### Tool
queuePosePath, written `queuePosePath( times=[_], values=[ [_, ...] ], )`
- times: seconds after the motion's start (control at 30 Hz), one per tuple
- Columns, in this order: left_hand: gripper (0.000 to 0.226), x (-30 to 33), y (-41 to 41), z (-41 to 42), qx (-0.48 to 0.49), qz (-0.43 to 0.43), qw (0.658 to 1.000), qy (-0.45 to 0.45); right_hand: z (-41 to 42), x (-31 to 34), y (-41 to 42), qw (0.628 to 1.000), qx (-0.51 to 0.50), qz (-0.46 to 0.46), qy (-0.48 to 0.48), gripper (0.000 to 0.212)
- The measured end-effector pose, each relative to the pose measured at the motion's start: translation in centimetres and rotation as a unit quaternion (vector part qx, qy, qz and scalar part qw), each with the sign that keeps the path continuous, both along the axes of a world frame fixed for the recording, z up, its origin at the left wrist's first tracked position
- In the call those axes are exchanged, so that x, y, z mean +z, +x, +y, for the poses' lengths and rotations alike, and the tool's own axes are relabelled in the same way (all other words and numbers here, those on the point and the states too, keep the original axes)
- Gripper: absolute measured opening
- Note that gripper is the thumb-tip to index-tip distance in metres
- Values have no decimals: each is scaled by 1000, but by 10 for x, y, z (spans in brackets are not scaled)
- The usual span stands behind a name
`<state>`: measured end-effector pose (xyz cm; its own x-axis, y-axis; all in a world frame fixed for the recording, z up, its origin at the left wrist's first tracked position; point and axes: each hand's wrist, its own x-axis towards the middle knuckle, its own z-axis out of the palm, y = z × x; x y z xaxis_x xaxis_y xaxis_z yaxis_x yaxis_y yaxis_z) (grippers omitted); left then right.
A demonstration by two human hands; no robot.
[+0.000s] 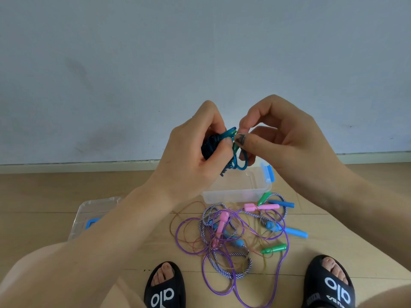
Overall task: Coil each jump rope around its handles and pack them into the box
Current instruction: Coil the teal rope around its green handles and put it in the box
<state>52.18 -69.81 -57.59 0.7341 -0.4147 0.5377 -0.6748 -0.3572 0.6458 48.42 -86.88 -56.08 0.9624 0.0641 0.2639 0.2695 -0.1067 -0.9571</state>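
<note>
My left hand [195,147] grips a bundle of dark blue jump rope [210,146] coiled around its handles, held up in front of me. My right hand [273,134] pinches the teal end of that rope [239,152] beside the bundle, where a small loop hangs down. Below them on the floor stands a clear plastic box [235,193] with a blue latch [268,172]. In front of the box lies a tangle of ropes: a purple rope [282,258] with pink handles [261,206], a striped cord [231,272] with blue handles [291,231], and green handles [274,248].
The box's clear lid [93,213] with a blue clip lies on the wooden floor to the left. My two feet in black slides [164,287] stand at the bottom edge. A pale wall and skirting board run behind the box.
</note>
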Motion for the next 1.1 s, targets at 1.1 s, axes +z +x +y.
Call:
queuePosePath(
  times=[1.1],
  values=[
    [27, 2, -9, -6, -33, 172, 983, -52, 6, -7, -3, 991, -85, -28, -104, 18]
  ],
)
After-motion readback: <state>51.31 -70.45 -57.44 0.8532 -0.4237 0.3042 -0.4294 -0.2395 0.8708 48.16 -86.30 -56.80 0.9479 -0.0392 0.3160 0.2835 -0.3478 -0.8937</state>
